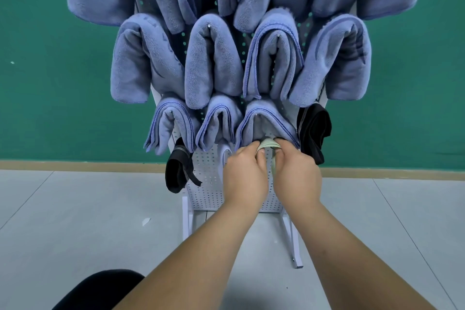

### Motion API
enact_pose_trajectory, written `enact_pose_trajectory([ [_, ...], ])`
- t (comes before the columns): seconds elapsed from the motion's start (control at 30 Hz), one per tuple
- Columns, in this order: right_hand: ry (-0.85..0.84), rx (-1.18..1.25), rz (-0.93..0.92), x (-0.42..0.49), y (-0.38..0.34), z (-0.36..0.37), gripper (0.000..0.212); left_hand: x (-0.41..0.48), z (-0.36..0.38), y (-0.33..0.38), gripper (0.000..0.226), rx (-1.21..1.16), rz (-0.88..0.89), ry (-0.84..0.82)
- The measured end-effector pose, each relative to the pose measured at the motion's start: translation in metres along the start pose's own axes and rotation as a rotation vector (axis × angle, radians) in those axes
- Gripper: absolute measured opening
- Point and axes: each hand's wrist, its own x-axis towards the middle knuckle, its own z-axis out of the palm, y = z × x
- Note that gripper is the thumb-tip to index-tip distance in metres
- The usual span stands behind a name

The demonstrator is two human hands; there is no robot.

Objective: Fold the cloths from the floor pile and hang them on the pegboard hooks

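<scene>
The hanging step is in hand. Both hands, left hand (245, 173) and right hand (297, 173), pinch a pale folded cloth (269, 145) between them, held against the lower pegboard (208, 184). It sits just under a blue cloth (264, 121) at 12 o'clock.

The hook meant for it is hidden, so the next move likely calls for feeling out a free peg and draping the fold over it evenly.

Room is tight. A black cloth (313, 133) hangs near at 2 o'clock, and a white cloth (225, 153) lies just beside at 9 o'clock. Bare board opens toward 6 o'clock, above the floor (75, 221).
</scene>
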Motion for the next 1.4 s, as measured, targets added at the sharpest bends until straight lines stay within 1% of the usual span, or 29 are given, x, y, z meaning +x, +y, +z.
enact_pose_trajectory([
  [0.13,-0.002,0.221,-0.031,-0.001,0.007,0.007,0.028,-0.002,0.004,-0.003,0.039,0.032,-0.029,0.035],
  [0.23,-0.048,0.301,-0.069,-0.003,0.009,0.013,0.03,-0.003,0.006,-0.005,0.036,0.006,-0.038,0.074],
  [0.33,-0.058,0.346,-0.042,-0.005,0.009,0.017,0.03,-0.005,0.007,-0.007,0.035,-0.009,-0.03,0.075],
  [0.4,-0.031,0.311,-0.013,-0.006,0.012,0.02,0.033,-0.007,0.008,-0.009,0.036,0.011,-0.016,0.057],
  [0.53,-0.038,0.108,-0.017,-0.007,0.009,0.023,0.034,-0.006,0.005,-0.008,0.032,0.041,-0.007,0.059],
  [0.6,0.004,0.073,-0.003,-0.004,0.007,0.024,0.035,-0.005,0.003,-0.004,0.035,0.067,0.012,0.05],
  [0.67,0.033,0.067,0.043,-0.002,0.007,0.024,0.03,-0.006,0.003,-0.002,0.031,0.121,0.033,-0.008],
  [0.73,0.016,-0.001,0.071,-0.003,0.007,0.025,0.022,-0.007,0.005,-0.003,0.025,0.148,0.017,-0.065],
  [0.8,0.0,-0.064,0.057,-0.005,0.007,0.028,0.02,-0.008,0.007,-0.005,0.026,0.138,-0.013,-0.075],
  [0.93,-0.01,-0.087,0.035,-0.001,0.006,0.03,0.025,-0.001,0.011,-0.008,0.037,0.075,-0.076,-0.017],
  [1.0,-0.013,-0.101,0.036,0.004,0.007,0.03,0.026,0.003,0.012,-0.008,0.033,0.056,-0.092,-0.015],
  [1.07,-0.054,-0.124,0.038,0.006,0.009,0.032,0.025,0.003,0.015,-0.01,0.027,0.066,-0.097,-0.043],
  [1.23,-0.153,-0.179,0.017,-0.002,0.013,0.031,0.022,-0.003,0.017,-0.019,0.027,0.121,-0.084,-0.125],
  [1.4,-0.193,-0.143,0.01,-0.01,0.019,0.026,0.029,-0.012,0.009,-0.023,0.021,0.15,-0.074,-0.146],
])
